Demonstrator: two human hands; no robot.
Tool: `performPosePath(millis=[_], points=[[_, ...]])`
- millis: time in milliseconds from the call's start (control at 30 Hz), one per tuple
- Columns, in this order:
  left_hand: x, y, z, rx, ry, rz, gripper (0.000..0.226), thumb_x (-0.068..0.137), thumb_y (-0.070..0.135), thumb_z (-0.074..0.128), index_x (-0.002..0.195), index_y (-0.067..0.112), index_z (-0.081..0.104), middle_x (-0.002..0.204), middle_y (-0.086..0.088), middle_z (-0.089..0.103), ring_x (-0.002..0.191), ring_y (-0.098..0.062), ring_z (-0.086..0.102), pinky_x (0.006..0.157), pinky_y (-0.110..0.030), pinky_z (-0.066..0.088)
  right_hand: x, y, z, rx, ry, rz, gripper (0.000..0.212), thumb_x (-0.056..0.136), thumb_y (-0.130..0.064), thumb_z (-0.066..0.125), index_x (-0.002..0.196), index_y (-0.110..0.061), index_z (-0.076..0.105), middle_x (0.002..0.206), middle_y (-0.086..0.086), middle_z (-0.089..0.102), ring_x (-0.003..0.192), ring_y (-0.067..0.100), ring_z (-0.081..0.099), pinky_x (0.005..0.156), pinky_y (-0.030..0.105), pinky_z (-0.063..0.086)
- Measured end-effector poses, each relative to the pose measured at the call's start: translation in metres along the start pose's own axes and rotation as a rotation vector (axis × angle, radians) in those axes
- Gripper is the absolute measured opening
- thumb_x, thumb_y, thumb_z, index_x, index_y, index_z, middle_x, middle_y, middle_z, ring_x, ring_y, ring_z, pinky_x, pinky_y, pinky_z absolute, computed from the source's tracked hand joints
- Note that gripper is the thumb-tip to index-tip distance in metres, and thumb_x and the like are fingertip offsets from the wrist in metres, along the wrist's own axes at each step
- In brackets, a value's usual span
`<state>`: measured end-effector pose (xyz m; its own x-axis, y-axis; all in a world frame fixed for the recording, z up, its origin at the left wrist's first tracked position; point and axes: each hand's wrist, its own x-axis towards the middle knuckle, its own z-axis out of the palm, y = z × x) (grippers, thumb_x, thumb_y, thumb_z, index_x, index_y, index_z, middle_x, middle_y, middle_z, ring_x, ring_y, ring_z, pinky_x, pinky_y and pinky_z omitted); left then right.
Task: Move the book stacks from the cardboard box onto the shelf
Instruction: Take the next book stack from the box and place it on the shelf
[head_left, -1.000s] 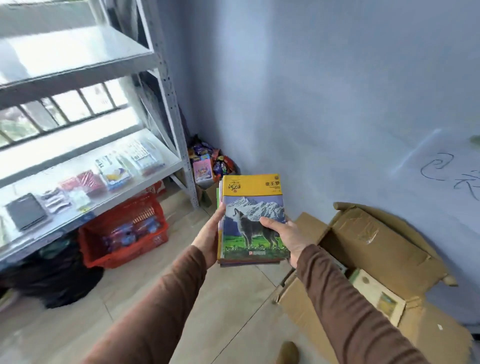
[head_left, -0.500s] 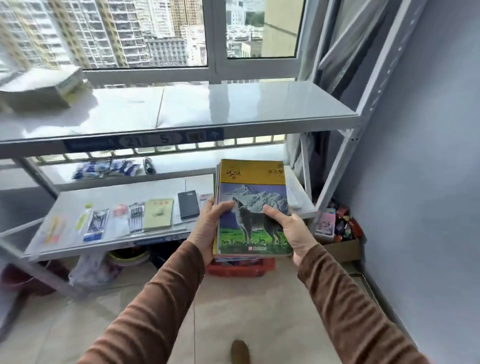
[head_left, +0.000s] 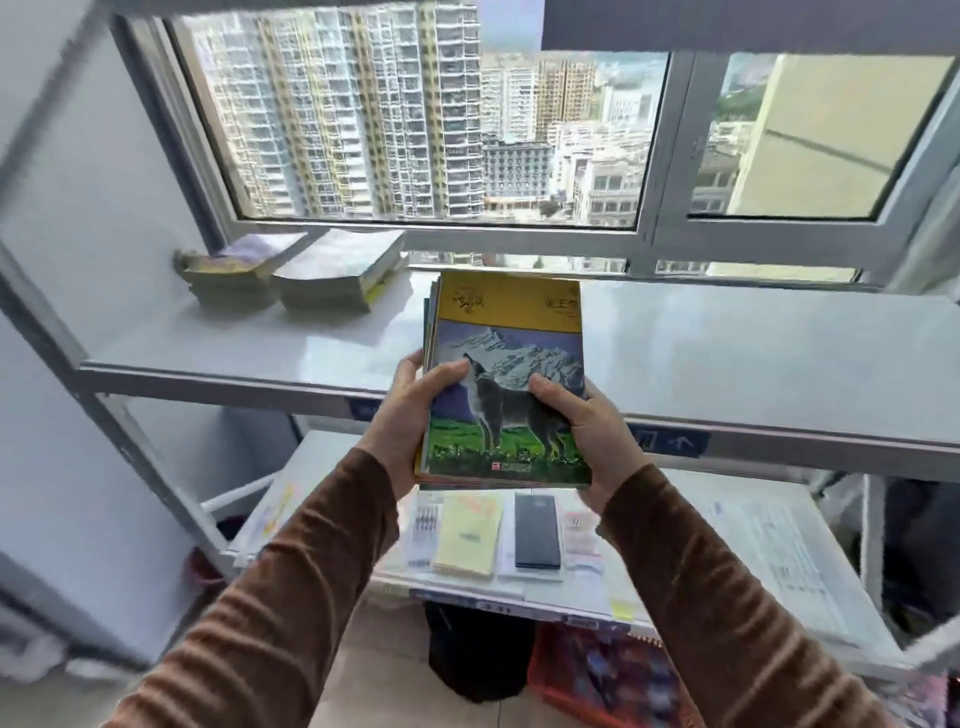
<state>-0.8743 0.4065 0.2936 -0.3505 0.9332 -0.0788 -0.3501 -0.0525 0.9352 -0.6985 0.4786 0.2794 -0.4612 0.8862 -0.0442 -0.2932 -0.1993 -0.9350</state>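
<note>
Both hands grip one stack of books (head_left: 506, 384), held flat in the air in front of the shelf (head_left: 727, 353). The left hand (head_left: 410, 415) clasps the stack's left edge, thumb lying across the cover; the right hand (head_left: 587, 431) clasps the right edge, thumb likewise on top, fingers hidden beneath. The top cover shows a grey wolf on grass below snowy mountains and a yellow band. The stack's far end overlaps the shelf's front edge; whether it touches the surface cannot be told. Two more book piles (head_left: 291, 275) rest at the shelf's back left, side by side below the window (head_left: 644, 239). On the lower shelf (head_left: 779, 561) lie a pale yellow booklet (head_left: 467, 535), a black notebook (head_left: 537, 530) and packets.
</note>
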Motion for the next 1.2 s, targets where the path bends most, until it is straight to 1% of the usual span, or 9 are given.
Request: performPosePath(millis=[133, 267, 367, 500, 733, 900, 1033, 1133, 1200], points=[[0.052, 0.02, -0.046, 0.013, -0.016, -0.016, 0.051, 0.083, 0.025, 0.074, 0.121, 0.008, 0.045, 0.092, -0.017, 0.062, 0.063, -0.025, 0.067, 0.054, -0.035, 0.057, 0.053, 0.012, 0.043, -0.011, 0.009, -0.044, 0.037, 0.093, -0.015, 0.068, 0.124, 0.002, 0.061, 0.115, 0.018, 0.072, 0.098, 0.031, 0.066, 0.085, 0.04, 0.055], [0.103, 0.039, -0.08, 0.038, -0.095, 0.009, 0.067, 0.079, 0.033, 0.078, 0.129, 0.008, 0.041, 0.101, -0.019, 0.065, 0.078, -0.032, 0.067, 0.063, -0.04, 0.059, 0.092, 0.018, 0.077, -0.025, 0.047, -0.102, 0.037, 0.093, -0.013, 0.066, 0.126, 0.002, 0.059, 0.11, 0.016, 0.073, 0.087, 0.02, 0.072, 0.07, 0.028, 0.059], [0.136, 0.053, -0.091, 0.066, -0.147, 0.017, 0.064, 0.084, 0.03, 0.075, 0.135, 0.023, 0.038, 0.108, -0.015, 0.071, 0.084, -0.032, 0.07, 0.068, -0.041, 0.06, 0.117, 0.018, 0.092, 0.019, 0.053, -0.12, 0.041, 0.091, -0.012, 0.068, 0.129, -0.002, 0.056, 0.113, 0.019, 0.072, 0.091, 0.029, 0.071, 0.078, 0.038, 0.061], [0.175, 0.065, -0.098, 0.131, -0.219, 0.127, 0.059, 0.089, 0.018, 0.07, 0.138, 0.021, 0.038, 0.12, -0.016, 0.07, 0.097, -0.035, 0.072, 0.075, -0.045, 0.062, 0.158, 0.012, 0.091, -0.032, 0.027, -0.195, 0.049, 0.09, -0.007, 0.069, 0.136, -0.009, 0.051, 0.123, 0.019, 0.069, 0.11, 0.04, 0.067, 0.093, 0.05, 0.057], [0.224, 0.06, -0.103, 0.411, -0.218, 0.382, 0.068, 0.083, 0.028, 0.074, 0.141, 0.02, 0.038, 0.132, -0.013, 0.057, 0.126, -0.035, 0.053, 0.1, -0.053, 0.051, 0.215, 0.001, 0.067, -0.268, -0.109, -0.284, 0.063, 0.09, 0.001, 0.068, 0.144, -0.012, 0.04, 0.132, 0.017, 0.063, 0.118, 0.031, 0.065, 0.093, 0.039, 0.057], [0.235, 0.054, -0.105, 0.589, -0.255, 0.459, 0.09, 0.091, 0.025, 0.064, 0.157, 0.038, 0.003, 0.162, -0.003, 0.028, 0.147, -0.025, 0.031, 0.116, -0.058, 0.031, 0.231, 0.01, 0.06, -0.375, -0.116, -0.292, 0.069, 0.09, -0.002, 0.069, 0.148, -0.015, 0.033, 0.135, 0.013, 0.06, 0.12, 0.025, 0.064, 0.098, 0.043, 0.056], [0.235, 0.042, -0.116, 0.709, -0.34, 0.384, 0.103, 0.09, 0.022, 0.065, 0.153, 0.045, -0.014, 0.154, 0.01, 0.041, 0.133, -0.012, 0.051, 0.112, -0.053, 0.04, 0.232, 0.014, 0.043, -0.538, -0.2, -0.248, 0.087, 0.088, -0.012, 0.074, 0.154, -0.024, 0.019, 0.141, -0.005, 0.054, 0.122, 0.005, 0.061, 0.097, 0.022, 0.053], [0.245, 0.03, -0.125, 0.808, -0.377, 0.381, 0.106, 0.091, 0.018, 0.064, 0.152, 0.044, -0.02, 0.141, 0.008, 0.054, 0.122, -0.016, 0.06, 0.11, -0.049, 0.044, 0.24, 0.026, 0.028, -0.75, -0.252, -0.186, 0.081, 0.088, -0.021, 0.074, 0.152, -0.021, 0.026, 0.129, -0.034, 0.052, 0.121, -0.005, 0.056, 0.107, 0.028, 0.049], [0.251, 0.03, -0.126, 0.855, -0.374, 0.403, 0.106, 0.092, 0.015, 0.062, 0.151, 0.043, -0.022, 0.144, 0.005, 0.052, 0.118, -0.012, 0.061, 0.108, -0.045, 0.046, 0.247, 0.03, 0.023, -0.733, -0.213, -0.167, 0.075, 0.085, -0.023, 0.076, 0.146, -0.018, 0.033, 0.122, -0.032, 0.058, 0.117, 0.003, 0.061, 0.1, 0.026, 0.053]])
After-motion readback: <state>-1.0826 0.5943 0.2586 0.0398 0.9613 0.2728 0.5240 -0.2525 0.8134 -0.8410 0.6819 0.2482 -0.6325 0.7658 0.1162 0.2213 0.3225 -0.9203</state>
